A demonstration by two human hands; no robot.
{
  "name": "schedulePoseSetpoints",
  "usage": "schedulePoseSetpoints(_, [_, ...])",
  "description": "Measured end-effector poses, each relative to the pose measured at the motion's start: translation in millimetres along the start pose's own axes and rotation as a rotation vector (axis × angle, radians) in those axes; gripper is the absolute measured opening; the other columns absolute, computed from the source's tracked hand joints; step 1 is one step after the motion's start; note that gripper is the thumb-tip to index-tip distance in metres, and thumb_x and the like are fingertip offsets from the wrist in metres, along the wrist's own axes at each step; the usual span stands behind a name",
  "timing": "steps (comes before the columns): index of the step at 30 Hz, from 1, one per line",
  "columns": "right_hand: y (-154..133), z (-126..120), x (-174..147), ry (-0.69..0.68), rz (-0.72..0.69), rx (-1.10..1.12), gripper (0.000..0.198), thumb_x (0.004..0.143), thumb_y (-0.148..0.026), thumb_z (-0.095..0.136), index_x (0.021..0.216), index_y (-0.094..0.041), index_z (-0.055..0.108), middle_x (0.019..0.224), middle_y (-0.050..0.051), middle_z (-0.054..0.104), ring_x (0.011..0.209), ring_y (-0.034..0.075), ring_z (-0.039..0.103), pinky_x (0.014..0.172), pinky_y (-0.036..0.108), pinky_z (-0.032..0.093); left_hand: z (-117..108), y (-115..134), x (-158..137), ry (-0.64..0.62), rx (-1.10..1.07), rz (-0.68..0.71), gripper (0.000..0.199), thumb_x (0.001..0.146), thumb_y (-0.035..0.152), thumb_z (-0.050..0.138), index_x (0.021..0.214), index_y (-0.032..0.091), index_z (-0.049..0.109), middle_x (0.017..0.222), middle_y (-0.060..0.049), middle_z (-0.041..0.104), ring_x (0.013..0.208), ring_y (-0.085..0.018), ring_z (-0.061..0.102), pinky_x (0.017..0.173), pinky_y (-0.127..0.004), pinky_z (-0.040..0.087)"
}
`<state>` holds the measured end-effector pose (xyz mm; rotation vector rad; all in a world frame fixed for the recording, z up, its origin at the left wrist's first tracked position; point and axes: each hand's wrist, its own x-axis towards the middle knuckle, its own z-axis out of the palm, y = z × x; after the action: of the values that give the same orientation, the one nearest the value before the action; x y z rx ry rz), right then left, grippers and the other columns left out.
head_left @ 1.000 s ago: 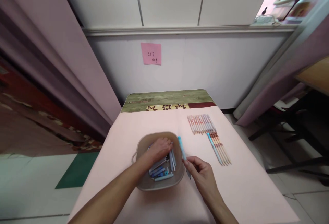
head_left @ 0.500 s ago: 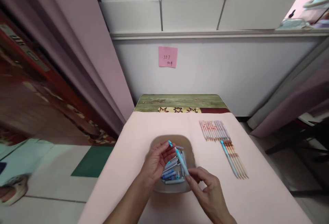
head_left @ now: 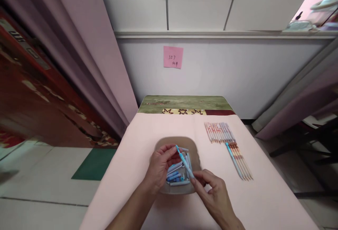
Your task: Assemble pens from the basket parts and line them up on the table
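Note:
A beige basket point(head_left: 194, 149) with several blue and grey pens and caps sits on the pink tablecloth point(head_left: 137, 142). My right hand point(head_left: 211, 191) pinches a light blue pen point(head_left: 185, 161) by its lower end and holds it slanted over the basket. My left hand point(head_left: 161, 163) is raised over the basket's left side, its fingertips at the pen's upper tip, seemingly on a small blue cap. To the right lie a row of assembled pens point(head_left: 220, 131) and a second slanted row point(head_left: 239, 156).
The table stands against a white wall with a pink sticky note point(head_left: 173, 57). A purple curtain point(head_left: 100, 57) hangs at the left, and another at the right beside dark chair legs point(head_left: 303, 142). A green mat point(head_left: 92, 165) lies on the floor.
My left hand came up out of the basket and met the pen's tip. My right hand swung the blue pen over the basket. The camera shifted left.

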<state>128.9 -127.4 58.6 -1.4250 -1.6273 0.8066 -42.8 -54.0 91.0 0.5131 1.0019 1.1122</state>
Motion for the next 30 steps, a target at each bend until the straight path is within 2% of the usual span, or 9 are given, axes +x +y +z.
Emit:
schedulePoseSetpoints(7, [7.0, 0.2, -3.1, 0.063, -0.01, -0.083, 0.019, 0.084, -0.037, 0.061, 0.09, -0.021, 0.069, 0.066, 0.0, 0.067, 0.058, 0.014, 0.062, 0.057, 0.02, 0.049, 7.2, 1.5, -4.3, 0.041, 0.115, 0.052, 0.027, 0.065, 0.029, 0.077, 0.082, 0.013, 0.063, 0.086, -0.011, 0.074, 0.073, -0.019, 0.069, 0.064, -0.03, 0.055])
schedulePoseSetpoints(11, [8.6, 1.3, -6.4, 0.112, -0.08, -0.222, 0.015, 0.086, -0.035, 0.059, 0.085, -0.021, 0.066, 0.07, 0.001, 0.068, 0.059, 0.014, 0.063, 0.058, 0.022, 0.048, 12.2, 0.7, -7.2, 0.021, 0.134, 0.06, 0.026, 0.064, 0.03, 0.078, 0.079, 0.013, 0.064, 0.086, -0.01, 0.073, 0.07, -0.018, 0.067, 0.06, -0.029, 0.055])
schedulePoseSetpoints(15, [5.8, 0.4, -8.7, 0.156, -0.111, -0.277, 0.014, 0.086, -0.031, 0.056, 0.08, -0.021, 0.065, 0.068, 0.001, 0.065, 0.06, 0.014, 0.062, 0.052, 0.02, 0.043, 15.6, -3.9, -9.2, -0.003, 0.155, 0.071, 0.026, 0.065, 0.031, 0.078, 0.079, 0.013, 0.065, 0.085, -0.009, 0.073, 0.071, -0.018, 0.067, 0.06, -0.028, 0.055])
schedulePoseSetpoints(19, [3.7, -0.4, -9.2, 0.188, -0.11, -0.28, 0.015, 0.085, -0.031, 0.058, 0.076, -0.021, 0.064, 0.066, 0.001, 0.063, 0.059, 0.014, 0.059, 0.053, 0.02, 0.043, 17.1, -7.6, -9.9, -0.02, 0.153, 0.075, 0.026, 0.067, 0.032, 0.076, 0.081, 0.012, 0.066, 0.084, -0.009, 0.072, 0.072, -0.018, 0.066, 0.063, -0.03, 0.055])
schedulePoseSetpoints(27, [8.0, 1.3, -10.4, 0.189, -0.076, -0.205, 0.015, 0.087, -0.03, 0.057, 0.08, -0.02, 0.065, 0.07, 0.001, 0.062, 0.057, 0.012, 0.055, 0.054, 0.021, 0.043, 20.6, -10.3, -11.6, -0.033, 0.156, 0.109, 0.027, 0.064, 0.031, 0.079, 0.078, 0.013, 0.065, 0.081, -0.007, 0.072, 0.07, -0.017, 0.067, 0.066, -0.03, 0.054])
schedulePoseSetpoints(30, [11.0, -0.8, -14.0, 0.238, -0.085, -0.197, 0.017, 0.088, -0.031, 0.055, 0.081, -0.019, 0.066, 0.069, 0.001, 0.061, 0.058, 0.012, 0.055, 0.055, 0.02, 0.043, 23.1, -9.8, -13.4, -0.054, 0.185, 0.109, 0.032, 0.064, 0.031, 0.079, 0.086, 0.014, 0.064, 0.085, -0.007, 0.072, 0.073, -0.018, 0.067, 0.069, -0.031, 0.054])
